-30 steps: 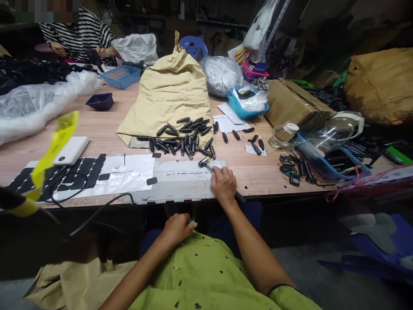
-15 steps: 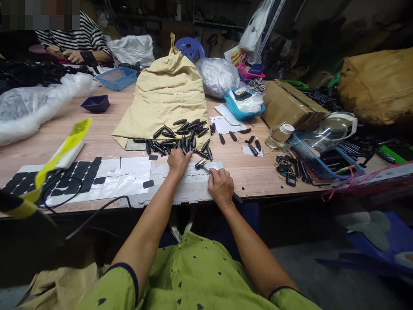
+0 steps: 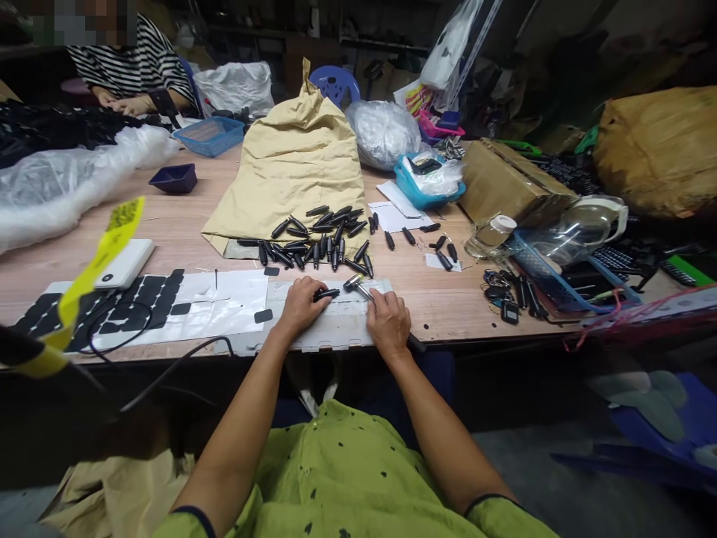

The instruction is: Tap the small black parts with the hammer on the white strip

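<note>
My left hand (image 3: 302, 305) is closed on a slim black tapered piece (image 3: 328, 295), holding it level just over a light grey board (image 3: 330, 329) at the table's front edge. Its pointed end faces right, toward a hammer (image 3: 354, 282). The fingers of my right hand (image 3: 388, 321) are wrapped round the hammer's handle, and the metal head lies low above the board. Behind both hands is a pile of similar black tapered pieces (image 3: 325, 239), spread over the front of a beige cloth bag (image 3: 302, 161).
Left of the board lies a white sheet with black stickers (image 3: 157, 302). On the right are loose black pieces, a glass jar (image 3: 490, 235) and a blue basket (image 3: 576, 280). A co-worker in a striped top (image 3: 134, 67) sits at the far left.
My left hand has drawn back from the pile toward me with one black tapered piece, bringing it beside the hammer head. My right hand keeps its grip on the hammer in nearly the same place.
</note>
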A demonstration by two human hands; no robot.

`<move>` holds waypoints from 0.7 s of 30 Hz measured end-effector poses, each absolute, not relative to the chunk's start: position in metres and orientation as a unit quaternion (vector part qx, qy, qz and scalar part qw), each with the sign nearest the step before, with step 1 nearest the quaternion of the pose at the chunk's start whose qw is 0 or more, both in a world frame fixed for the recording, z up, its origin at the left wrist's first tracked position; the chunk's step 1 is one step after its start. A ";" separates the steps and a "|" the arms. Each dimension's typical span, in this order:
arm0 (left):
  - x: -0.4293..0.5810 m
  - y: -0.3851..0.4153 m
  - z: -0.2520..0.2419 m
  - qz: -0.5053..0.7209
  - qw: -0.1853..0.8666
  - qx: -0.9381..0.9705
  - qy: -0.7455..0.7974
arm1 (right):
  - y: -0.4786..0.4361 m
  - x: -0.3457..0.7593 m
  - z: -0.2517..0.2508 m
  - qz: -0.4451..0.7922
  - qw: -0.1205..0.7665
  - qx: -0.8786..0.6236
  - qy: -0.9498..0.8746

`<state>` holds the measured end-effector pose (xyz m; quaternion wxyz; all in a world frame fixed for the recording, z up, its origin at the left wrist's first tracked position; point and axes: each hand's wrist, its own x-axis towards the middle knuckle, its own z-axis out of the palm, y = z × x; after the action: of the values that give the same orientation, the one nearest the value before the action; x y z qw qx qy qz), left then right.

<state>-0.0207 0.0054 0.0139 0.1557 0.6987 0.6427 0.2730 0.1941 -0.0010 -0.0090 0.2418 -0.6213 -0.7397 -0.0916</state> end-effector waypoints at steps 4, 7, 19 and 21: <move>-0.020 0.006 0.005 0.276 0.139 0.713 0.629 | 0.001 0.198 -0.008 -0.067 0.253 -0.617 -0.742; -0.020 0.008 0.003 0.270 0.141 0.715 0.629 | -0.002 0.199 -0.007 -0.027 0.286 -0.607 -0.741; -0.021 0.007 0.003 0.276 0.147 0.710 0.630 | -0.025 0.182 0.003 0.133 0.400 -0.513 -0.748; -0.020 0.007 0.004 0.277 0.151 0.707 0.633 | -0.026 0.181 0.002 0.136 0.387 -0.519 -0.750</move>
<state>-0.0200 0.0068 0.0038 0.1512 0.7072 0.6326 0.2772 0.1812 -0.0255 0.0021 0.3872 -0.5192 -0.7497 0.1361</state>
